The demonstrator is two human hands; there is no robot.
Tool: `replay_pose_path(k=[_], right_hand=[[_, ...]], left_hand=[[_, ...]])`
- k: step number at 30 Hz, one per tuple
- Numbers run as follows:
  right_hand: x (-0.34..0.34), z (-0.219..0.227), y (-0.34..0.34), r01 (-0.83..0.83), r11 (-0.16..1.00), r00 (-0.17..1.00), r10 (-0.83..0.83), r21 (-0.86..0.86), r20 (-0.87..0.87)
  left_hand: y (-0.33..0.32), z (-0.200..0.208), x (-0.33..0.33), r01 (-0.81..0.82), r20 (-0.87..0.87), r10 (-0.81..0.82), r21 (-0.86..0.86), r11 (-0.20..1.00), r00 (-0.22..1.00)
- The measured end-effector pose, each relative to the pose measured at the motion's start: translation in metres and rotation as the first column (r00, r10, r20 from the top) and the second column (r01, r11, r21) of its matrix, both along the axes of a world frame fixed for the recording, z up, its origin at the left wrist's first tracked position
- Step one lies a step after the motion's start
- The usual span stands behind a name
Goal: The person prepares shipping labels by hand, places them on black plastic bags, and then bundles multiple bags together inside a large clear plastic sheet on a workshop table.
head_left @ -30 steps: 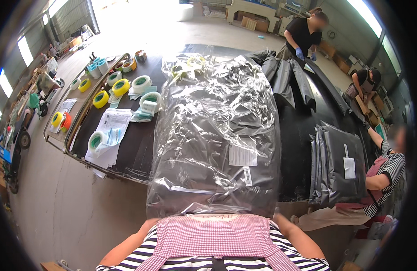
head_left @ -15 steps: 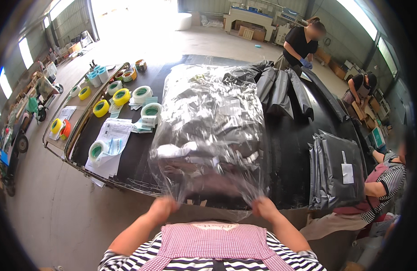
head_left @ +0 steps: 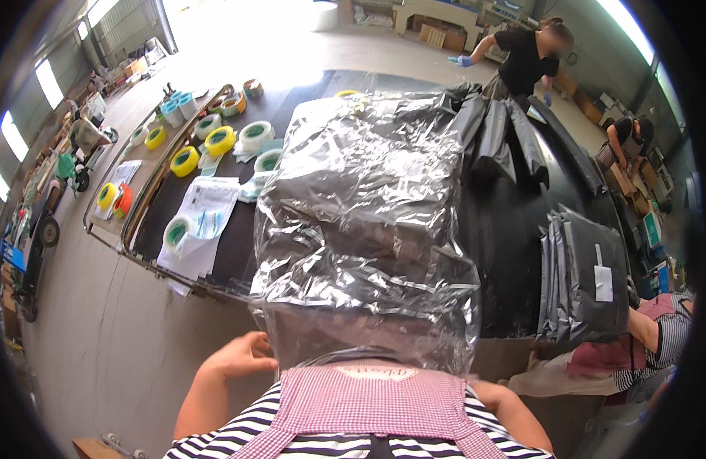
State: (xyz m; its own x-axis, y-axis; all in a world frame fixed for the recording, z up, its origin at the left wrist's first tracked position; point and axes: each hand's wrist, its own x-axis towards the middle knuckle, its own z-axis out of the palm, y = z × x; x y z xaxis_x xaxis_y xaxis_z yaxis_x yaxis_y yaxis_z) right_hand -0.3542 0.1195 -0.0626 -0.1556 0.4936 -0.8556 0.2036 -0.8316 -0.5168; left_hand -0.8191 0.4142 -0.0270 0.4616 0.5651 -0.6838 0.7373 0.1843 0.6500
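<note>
A large clear plastic bag (head_left: 368, 306), with a dark, shiny bulk inside, lies across the middle of the black table (head_left: 506, 252). Its loose near end hangs over the front edge and reaches my checked apron. My left hand (head_left: 246, 356) is beside the bag's near left corner, fingers apart and holding nothing I can see. My right forearm comes in at the lower right, but the hand is hidden by the bag's corner and my apron.
Left on the table are tape rolls (head_left: 256, 135) and papers (head_left: 207, 203). Right are rolled grey bags (head_left: 494, 145) and a stack of grey packages (head_left: 586, 268). A co-worker (head_left: 643, 344) stands at the right edge, another (head_left: 525, 61) at the far side, with another person (head_left: 624, 141) beyond.
Both hands have moved apart and back toward my body; the left has let go of the bag. The bag's near end has widened and come closer. The far co-worker has raised an arm leftward.
</note>
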Motion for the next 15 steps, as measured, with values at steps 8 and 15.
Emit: replay_pose_path(k=[8,15], right_hand=[[-0.092,-0.012,0.125,0.333,0.845,0.846,-0.071,0.419,-0.529],[-0.147,-0.003,0.284,-0.612,0.098,0.694,-0.409,0.785,0.592]], left_hand=[[-0.004,-0.03,0.119,0.084,0.384,-0.204,0.307,0.948,0.901],[0.022,-0.053,0.138,-0.106,0.164,-0.099,0.893,0.437,0.981]])
